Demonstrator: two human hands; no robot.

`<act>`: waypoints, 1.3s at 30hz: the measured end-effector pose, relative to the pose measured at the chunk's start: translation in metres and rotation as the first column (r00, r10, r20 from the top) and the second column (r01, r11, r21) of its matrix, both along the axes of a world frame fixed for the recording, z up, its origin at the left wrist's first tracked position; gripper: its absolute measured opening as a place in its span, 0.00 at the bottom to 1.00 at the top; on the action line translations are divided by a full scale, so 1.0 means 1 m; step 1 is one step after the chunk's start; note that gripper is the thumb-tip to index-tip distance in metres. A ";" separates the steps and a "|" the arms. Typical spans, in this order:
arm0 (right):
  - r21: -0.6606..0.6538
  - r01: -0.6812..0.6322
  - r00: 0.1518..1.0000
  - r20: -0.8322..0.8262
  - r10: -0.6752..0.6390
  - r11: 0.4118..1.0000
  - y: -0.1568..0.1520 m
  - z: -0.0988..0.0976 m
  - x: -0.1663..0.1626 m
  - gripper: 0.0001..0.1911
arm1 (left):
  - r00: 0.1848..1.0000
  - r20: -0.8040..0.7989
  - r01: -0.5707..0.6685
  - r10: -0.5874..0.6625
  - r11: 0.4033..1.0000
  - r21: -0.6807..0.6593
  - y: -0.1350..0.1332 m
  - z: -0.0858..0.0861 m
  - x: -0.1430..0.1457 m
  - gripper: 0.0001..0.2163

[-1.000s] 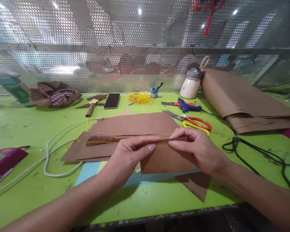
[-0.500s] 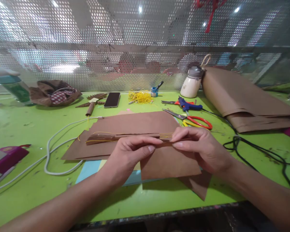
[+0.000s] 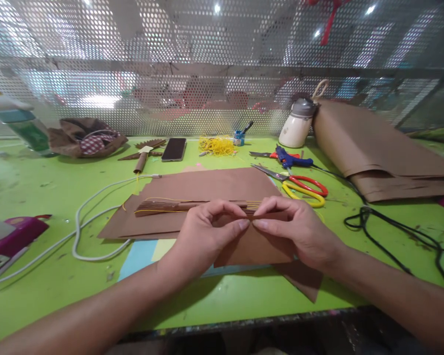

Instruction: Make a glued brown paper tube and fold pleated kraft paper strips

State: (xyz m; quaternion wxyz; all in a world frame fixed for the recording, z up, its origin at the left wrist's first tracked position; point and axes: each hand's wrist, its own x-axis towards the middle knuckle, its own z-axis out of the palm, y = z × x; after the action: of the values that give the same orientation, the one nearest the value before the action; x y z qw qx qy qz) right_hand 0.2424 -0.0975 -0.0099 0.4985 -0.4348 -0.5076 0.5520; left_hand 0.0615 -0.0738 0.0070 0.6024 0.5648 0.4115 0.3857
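Observation:
A small sheet of brown paper (image 3: 257,249) hangs between my two hands, its upper edge pinched at the middle. My left hand (image 3: 210,231) grips that edge between thumb and fingers. Close beside it, my right hand (image 3: 294,227) pinches the same edge, the two thumb tips nearly touching. Just behind the fingers lies a rolled brown paper bundle (image 3: 163,207) with yellow strings along it. It rests on larger brown paper sheets (image 3: 214,182). Blue paper (image 3: 138,259) shows beneath, and another brown piece (image 3: 305,281) sticks out under my right hand.
Scissors (image 3: 305,190) and a blue glue gun (image 3: 290,159) lie at the right, a black cord trailing off. Behind are a phone (image 3: 173,149), yellow shredded strands (image 3: 216,145), a small blue jar (image 3: 239,138) and a white bottle (image 3: 295,128). A white cable (image 3: 77,231) loops at left.
My hands have drawn closer together along the paper's upper edge, with the right hand moving left. The view has shifted slightly.

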 end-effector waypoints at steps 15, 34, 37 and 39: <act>0.021 0.005 0.996 -0.085 -0.003 1.000 0.001 0.004 0.003 0.06 | 0.978 0.188 0.109 -0.093 0.991 -0.076 0.002 -0.006 -0.006 0.03; 0.219 -0.031 0.997 -0.068 0.048 0.975 -0.008 0.013 0.009 0.09 | 0.976 0.166 0.130 -0.140 0.989 0.065 -0.002 -0.001 -0.014 0.04; 0.235 -0.028 0.995 -0.084 0.049 0.972 -0.008 0.015 0.011 0.09 | 0.986 0.116 0.099 -0.118 0.983 0.154 -0.004 0.003 -0.014 0.06; 0.225 -0.051 0.995 -0.071 0.069 0.973 -0.008 0.016 0.013 0.09 | 0.996 0.053 0.063 -0.078 0.968 0.245 -0.006 0.007 -0.014 0.06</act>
State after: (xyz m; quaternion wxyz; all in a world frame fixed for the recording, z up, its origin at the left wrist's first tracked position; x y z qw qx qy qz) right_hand 0.2558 -0.1058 0.0066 0.5468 -0.3386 -0.5594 0.5229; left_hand 0.0473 -0.0799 0.0142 0.5546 0.6362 0.3220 0.4289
